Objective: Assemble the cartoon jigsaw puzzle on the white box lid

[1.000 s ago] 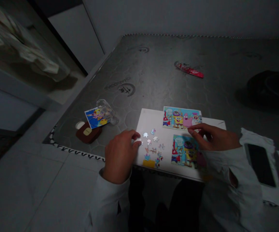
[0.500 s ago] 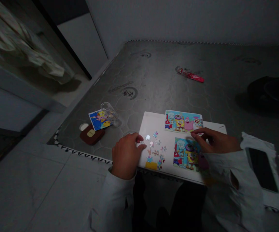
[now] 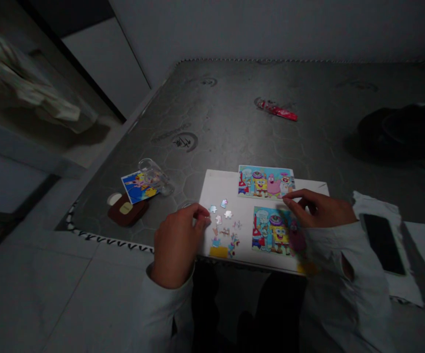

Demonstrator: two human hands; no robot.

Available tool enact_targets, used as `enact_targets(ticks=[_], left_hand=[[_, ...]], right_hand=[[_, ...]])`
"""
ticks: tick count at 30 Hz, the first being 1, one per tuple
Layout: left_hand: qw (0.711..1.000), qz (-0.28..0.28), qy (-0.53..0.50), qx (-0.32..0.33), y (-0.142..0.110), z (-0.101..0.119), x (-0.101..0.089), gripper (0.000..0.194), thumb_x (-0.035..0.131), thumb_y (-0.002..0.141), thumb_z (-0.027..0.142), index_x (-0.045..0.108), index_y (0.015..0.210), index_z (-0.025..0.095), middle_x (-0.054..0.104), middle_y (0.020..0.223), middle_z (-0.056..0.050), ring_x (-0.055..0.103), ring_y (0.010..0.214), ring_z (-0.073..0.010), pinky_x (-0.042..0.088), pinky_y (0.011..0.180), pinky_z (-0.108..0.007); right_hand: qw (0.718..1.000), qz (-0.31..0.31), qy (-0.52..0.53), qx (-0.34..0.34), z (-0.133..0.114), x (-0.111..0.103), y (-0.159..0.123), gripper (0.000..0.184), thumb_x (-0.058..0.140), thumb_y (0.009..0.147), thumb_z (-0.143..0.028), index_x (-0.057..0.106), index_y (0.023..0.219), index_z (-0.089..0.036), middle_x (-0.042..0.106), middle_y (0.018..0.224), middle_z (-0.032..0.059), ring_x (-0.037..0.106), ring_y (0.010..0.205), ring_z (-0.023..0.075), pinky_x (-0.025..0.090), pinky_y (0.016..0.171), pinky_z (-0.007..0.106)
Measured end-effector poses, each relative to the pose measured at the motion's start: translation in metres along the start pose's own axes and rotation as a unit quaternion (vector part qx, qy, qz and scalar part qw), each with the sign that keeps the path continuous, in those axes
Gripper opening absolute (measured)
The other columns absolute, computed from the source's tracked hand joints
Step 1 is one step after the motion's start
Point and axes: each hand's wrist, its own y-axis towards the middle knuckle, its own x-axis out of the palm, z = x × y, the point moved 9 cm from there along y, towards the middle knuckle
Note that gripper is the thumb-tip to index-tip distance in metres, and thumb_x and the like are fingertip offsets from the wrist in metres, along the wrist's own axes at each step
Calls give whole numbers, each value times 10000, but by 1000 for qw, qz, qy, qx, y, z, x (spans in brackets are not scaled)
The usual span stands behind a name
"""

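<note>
My left hand (image 3: pixel 177 242) is at the left edge of a white board (image 3: pixel 247 260). Its thumb and index finger pinch a small pale puzzle piece, mostly hidden by the fingertips. Beside it on the board lie several loose puzzle pieces (image 3: pixel 218 219), some pale and shiny. My right hand (image 3: pixel 320 208) has thumb and index finger pressed together at the lower edge of a cartoon picture card (image 3: pixel 265 182); whatever they hold is too small to make out. Under that wrist lies a partly assembled cartoon puzzle (image 3: pixel 271 230), its right side covered by the hand and sleeve.
On the grey mat (image 3: pixel 219 132), left of the board, are a brown case (image 3: pixel 127 210), a blue cartoon card (image 3: pixel 133 189) and a clear plastic container (image 3: pixel 155 174). A red wrapper (image 3: pixel 278 110) lies farther back. To the right are a phone (image 3: pixel 383 242) and a dark object (image 3: pixel 403 130).
The view has turned slightly right, so everything sits farther left in the picture. Both hands keep nearly the same pose over the board, and the loose pieces lie as before.
</note>
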Motion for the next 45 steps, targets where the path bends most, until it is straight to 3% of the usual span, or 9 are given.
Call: enact_targets(ticks=[8, 11, 14, 19, 27, 34, 41, 45], left_hand=[[990, -8, -84, 117, -3, 37, 6, 197, 612, 982, 275, 790, 1063, 303, 796, 1069, 4, 693, 847, -188, 472, 765, -310], [982, 2, -120, 145, -4, 49, 6, 149, 690, 935, 244, 794, 1029, 294, 802, 973, 26, 683, 757, -152, 486, 746, -277], [973, 19, -167, 158, -4, 55, 3, 138, 785, 859, 219, 791, 977, 290, 786, 862, 64, 635, 632, -108, 488, 696, -238], [957, 42, -224, 177, -6, 57, -5, 126, 829, 824, 280, 777, 938, 266, 781, 823, 67, 571, 546, -83, 457, 592, -207], [946, 23, -268, 178, -5, 54, -5, 199, 790, 858, 436, 771, 901, 242, 754, 764, 36, 607, 601, -97, 441, 579, -204], [938, 13, -298, 178, -3, 51, -3, 129, 832, 825, 351, 801, 909, 259, 750, 741, 53, 586, 583, -87, 453, 600, -201], [939, 32, -287, 188, -3, 49, -6, 124, 854, 803, 220, 831, 908, 283, 794, 799, 64, 606, 601, -84, 478, 646, -202], [933, 43, -296, 199, -4, 50, -9, 154, 857, 794, 175, 835, 905, 278, 818, 857, 64, 635, 627, -85, 502, 672, -201]], right_hand=[[1000, 15, 6, -14, -7, -7, -2, 414, 494, 1014, -550, 794, 958, -271, 705, 674, 18, 535, 518, 157, 327, 525, 303], [999, 1, 20, -35, -21, -5, -2, 324, 534, 1003, -472, 794, 956, -284, 707, 675, 3, 549, 525, 151, 336, 539, 301], [993, -28, 52, -101, -45, 4, -2, 238, 589, 969, -423, 794, 952, -304, 712, 678, -18, 569, 541, 140, 354, 560, 291], [978, -30, 97, -184, -81, 13, -9, 201, 653, 937, -408, 792, 1046, -312, 719, 677, -31, 627, 599, 141, 428, 656, 282], [973, 9, 116, -201, -92, 10, -11, 252, 662, 951, -409, 795, 1136, -301, 779, 771, -6, 661, 644, 147, 463, 729, 287], [957, -19, 114, -266, -103, 8, -9, 221, 679, 950, -374, 795, 1106, -268, 768, 737, -19, 666, 635, 141, 426, 687, 285], [964, 18, 107, -243, -102, 6, -11, 176, 659, 966, -388, 775, 957, -256, 691, 632, -34, 651, 621, 142, 407, 683, 286], [962, 23, 104, -251, -102, 8, -12, 214, 644, 986, -425, 777, 974, -259, 704, 639, -36, 656, 617, 141, 408, 681, 287]])
